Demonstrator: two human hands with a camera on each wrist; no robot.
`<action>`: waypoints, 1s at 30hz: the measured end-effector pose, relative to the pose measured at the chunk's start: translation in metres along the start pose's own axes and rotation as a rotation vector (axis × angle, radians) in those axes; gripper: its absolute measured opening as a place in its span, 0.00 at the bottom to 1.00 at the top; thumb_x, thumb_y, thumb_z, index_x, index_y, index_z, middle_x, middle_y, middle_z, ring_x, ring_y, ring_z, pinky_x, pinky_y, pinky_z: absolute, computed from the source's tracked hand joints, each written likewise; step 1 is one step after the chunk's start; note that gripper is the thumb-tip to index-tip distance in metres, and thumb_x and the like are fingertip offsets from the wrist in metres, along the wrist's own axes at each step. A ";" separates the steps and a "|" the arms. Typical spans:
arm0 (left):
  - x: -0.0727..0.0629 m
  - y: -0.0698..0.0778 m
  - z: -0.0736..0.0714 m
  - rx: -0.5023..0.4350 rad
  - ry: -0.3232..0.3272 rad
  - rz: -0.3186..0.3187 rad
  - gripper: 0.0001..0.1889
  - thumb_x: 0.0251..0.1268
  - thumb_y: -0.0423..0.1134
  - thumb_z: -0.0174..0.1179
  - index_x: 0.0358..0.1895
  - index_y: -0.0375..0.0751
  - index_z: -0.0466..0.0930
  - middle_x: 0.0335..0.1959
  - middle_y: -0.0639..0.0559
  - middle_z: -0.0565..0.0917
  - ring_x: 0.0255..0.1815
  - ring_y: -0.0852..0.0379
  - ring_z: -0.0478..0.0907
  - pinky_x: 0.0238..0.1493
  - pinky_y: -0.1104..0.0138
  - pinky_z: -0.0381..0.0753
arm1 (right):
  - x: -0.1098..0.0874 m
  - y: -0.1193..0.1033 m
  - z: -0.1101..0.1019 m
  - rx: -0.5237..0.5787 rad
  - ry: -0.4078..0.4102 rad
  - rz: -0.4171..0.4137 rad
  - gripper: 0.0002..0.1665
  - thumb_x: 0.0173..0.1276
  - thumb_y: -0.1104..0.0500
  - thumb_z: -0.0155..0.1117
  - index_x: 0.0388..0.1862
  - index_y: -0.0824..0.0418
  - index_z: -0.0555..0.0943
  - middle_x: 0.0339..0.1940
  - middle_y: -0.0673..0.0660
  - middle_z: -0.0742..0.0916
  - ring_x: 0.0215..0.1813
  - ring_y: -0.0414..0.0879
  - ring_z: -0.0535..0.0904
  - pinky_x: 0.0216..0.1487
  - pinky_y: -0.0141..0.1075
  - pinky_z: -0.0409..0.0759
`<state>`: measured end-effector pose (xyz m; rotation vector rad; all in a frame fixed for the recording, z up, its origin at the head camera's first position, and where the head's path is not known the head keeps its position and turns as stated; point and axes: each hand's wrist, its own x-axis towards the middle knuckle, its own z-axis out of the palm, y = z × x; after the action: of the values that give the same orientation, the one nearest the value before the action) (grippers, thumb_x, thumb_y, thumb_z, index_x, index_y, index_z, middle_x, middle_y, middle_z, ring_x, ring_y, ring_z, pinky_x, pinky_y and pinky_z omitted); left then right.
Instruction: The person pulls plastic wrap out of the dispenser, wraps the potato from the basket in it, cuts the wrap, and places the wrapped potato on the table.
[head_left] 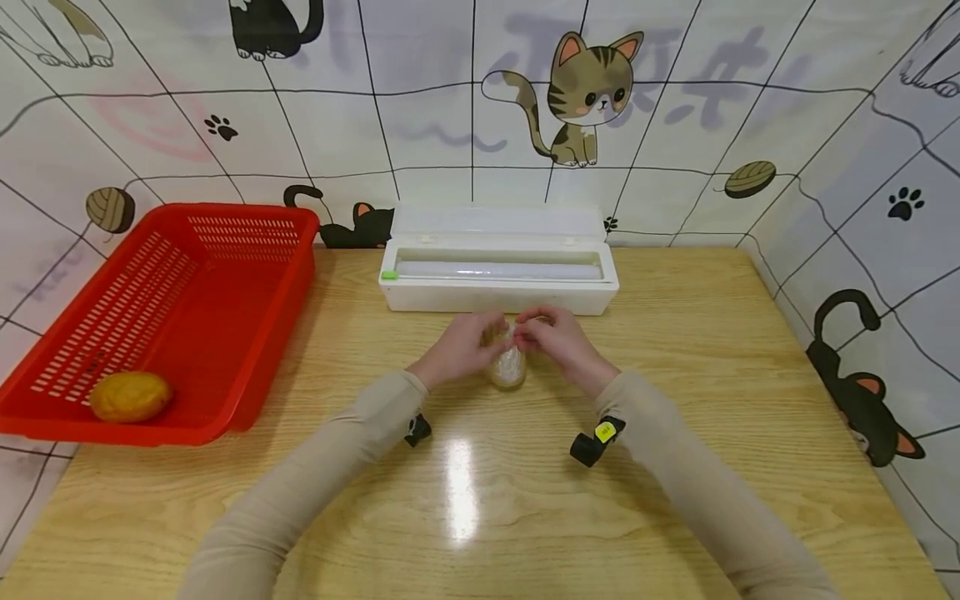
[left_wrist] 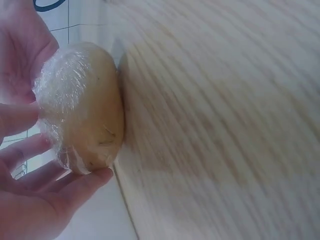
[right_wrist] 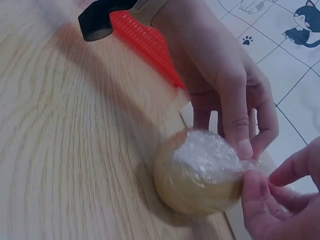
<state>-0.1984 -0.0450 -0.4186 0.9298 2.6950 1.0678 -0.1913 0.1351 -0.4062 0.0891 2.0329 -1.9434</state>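
Note:
A pale yellow potato point(head_left: 509, 372) stands on the table between my hands, with crinkled cling film point(left_wrist: 67, 82) over its top and side. My left hand point(head_left: 467, 343) holds the potato from the left, fingers curled about its end and thumb at the film in the left wrist view. From the other side my right hand point(head_left: 561, 340) pinches a gathered edge of the film between thumb and forefinger. The right wrist view shows that right hand point(right_wrist: 285, 200) close to the left thumb. Part of the potato's far side is hidden.
Behind my hands lies a white cling film box point(head_left: 495, 296), lid up, a film roll point(head_left: 498, 270) inside and a green tab at its left end. A red basket point(head_left: 258, 333) on the left holds a yellow oval fruit or potato point(head_left: 131, 397). Cat-print sheeting borders the table.

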 end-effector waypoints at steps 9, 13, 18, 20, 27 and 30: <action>-0.006 0.015 0.009 0.185 0.038 0.027 0.11 0.71 0.33 0.56 0.51 0.32 0.78 0.41 0.40 0.83 0.41 0.49 0.81 0.44 0.65 0.80 | -0.010 0.013 -0.005 -0.669 -0.347 -0.300 0.40 0.64 0.73 0.44 0.73 0.78 0.45 0.75 0.72 0.52 0.73 0.63 0.53 0.70 0.50 0.55; -0.015 0.026 0.013 0.478 -0.044 0.077 0.22 0.73 0.33 0.51 0.63 0.19 0.65 0.62 0.27 0.70 0.65 0.38 0.67 0.65 0.57 0.64 | -0.012 0.018 0.003 -0.903 -0.413 -0.354 0.50 0.58 0.73 0.50 0.71 0.80 0.33 0.74 0.75 0.42 0.76 0.63 0.38 0.73 0.49 0.41; -0.026 0.033 0.016 0.594 -0.209 0.041 0.31 0.74 0.37 0.46 0.67 0.13 0.51 0.68 0.21 0.55 0.72 0.33 0.50 0.72 0.54 0.46 | -0.013 0.017 0.011 -1.123 -0.351 -0.314 0.57 0.58 0.61 0.60 0.75 0.74 0.35 0.77 0.68 0.44 0.77 0.60 0.40 0.71 0.55 0.46; -0.032 0.032 0.015 0.551 -0.224 0.018 0.32 0.73 0.38 0.46 0.67 0.13 0.48 0.69 0.21 0.51 0.73 0.33 0.46 0.72 0.53 0.44 | -0.013 0.014 0.014 -1.209 -0.344 -0.285 0.60 0.58 0.55 0.63 0.76 0.70 0.35 0.78 0.64 0.45 0.77 0.58 0.40 0.70 0.58 0.47; -0.049 0.036 0.006 0.568 -0.137 -0.006 0.30 0.65 0.32 0.56 0.65 0.16 0.59 0.62 0.20 0.65 0.66 0.33 0.63 0.66 0.54 0.63 | -0.009 0.003 0.022 -1.362 -0.323 -0.289 0.68 0.51 0.47 0.73 0.77 0.67 0.41 0.78 0.64 0.52 0.76 0.59 0.47 0.68 0.61 0.54; -0.056 0.038 0.005 0.661 -0.036 0.013 0.23 0.62 0.27 0.60 0.60 0.21 0.70 0.49 0.27 0.76 0.49 0.39 0.76 0.47 0.59 0.80 | -0.007 0.001 0.023 -1.374 -0.291 -0.285 0.68 0.49 0.49 0.75 0.77 0.69 0.43 0.77 0.66 0.53 0.75 0.60 0.50 0.67 0.60 0.57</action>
<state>-0.1328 -0.0527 -0.4048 1.0189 3.0524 0.1268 -0.1807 0.1141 -0.4053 -0.7570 2.7283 -0.2600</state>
